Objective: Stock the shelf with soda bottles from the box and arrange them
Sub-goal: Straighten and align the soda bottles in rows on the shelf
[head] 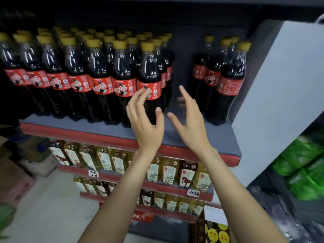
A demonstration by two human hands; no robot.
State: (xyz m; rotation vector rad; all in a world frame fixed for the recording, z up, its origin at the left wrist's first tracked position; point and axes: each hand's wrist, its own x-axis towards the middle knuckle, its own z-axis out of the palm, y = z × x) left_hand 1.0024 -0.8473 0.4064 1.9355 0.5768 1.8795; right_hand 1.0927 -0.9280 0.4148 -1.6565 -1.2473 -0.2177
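two bare hands are raised in front of the top shelf [98, 132] in the head view, the only view supplied. the left hand [145, 123] has its fingers spread wide and loosely curled, holding nothing; its fingertips [140, 94] lie over the red label of the end bottle [149, 76], the rightmost front bottle of the large left block of soda bottles [70, 71]. whether they actually touch the label cannot be told. the thumb sits low beside the bottle's dark lower body. the right hand [189, 118] is also open and empty, palm turned toward the left, fingers extended upward into the gap [182, 67] between the left block and a small right group of bottles [220, 76] standing near the grey side panel [280, 95]. all bottles stand upright, long axis vertical, yellow caps up, labels forward. the deciding relation: the end bottle lies directly ahead of the left fingers and just left of the right palm, so the left hand is nearer to it, while the bare shelf space lies ahead of the right hand. judgement: the step in hand appears to be arranging, closing or filling that gap. the box is not clearly identified; a carton with yellow caps [217, 232] shows at the lower edge. lower shelves carry other bottled drinks [168, 171].
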